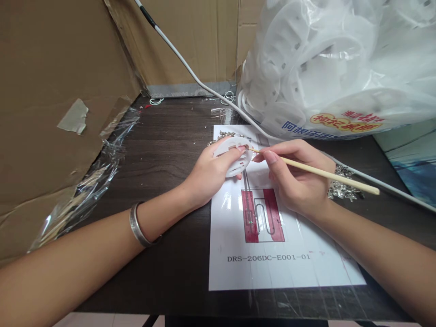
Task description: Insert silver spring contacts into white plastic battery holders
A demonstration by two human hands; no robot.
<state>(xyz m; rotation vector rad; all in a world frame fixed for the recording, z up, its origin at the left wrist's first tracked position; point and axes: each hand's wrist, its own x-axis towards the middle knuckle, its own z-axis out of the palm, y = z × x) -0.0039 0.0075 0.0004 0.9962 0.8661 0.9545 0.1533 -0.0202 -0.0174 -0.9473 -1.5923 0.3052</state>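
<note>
Two bare forearms nearest in head view, one metal bracelet on the left wrist. Left hand grips a white disc by its edge, thumb across the face, fingers mostly hidden behind. Disc is held tilted, over the top part of a printed sheet on the dark surface. Right hand pinches a thin stick pen-style; its tip is at the disc's right edge, by the left thumb and a small dark bit. Contact there too small to tell.

Handling, judged by looks: disc probably light, thin plastic, fairly stiff with slight give, smooth so maybe slippery; slots could be weak spots. Best hold: rim, thumb flat on a solid part. Stick seems light, rigid, wood-like, could snap if levered; take it near the tip for control.

Counts: two hands, one disc in hand, one stick, one sheet, one clear bag with many more white discs (overlapping, not countable), one white cable running across. Small metal pieces in two heaps: one behind the left hand, one beside the right wrist; pieces too tangled to count.
</note>
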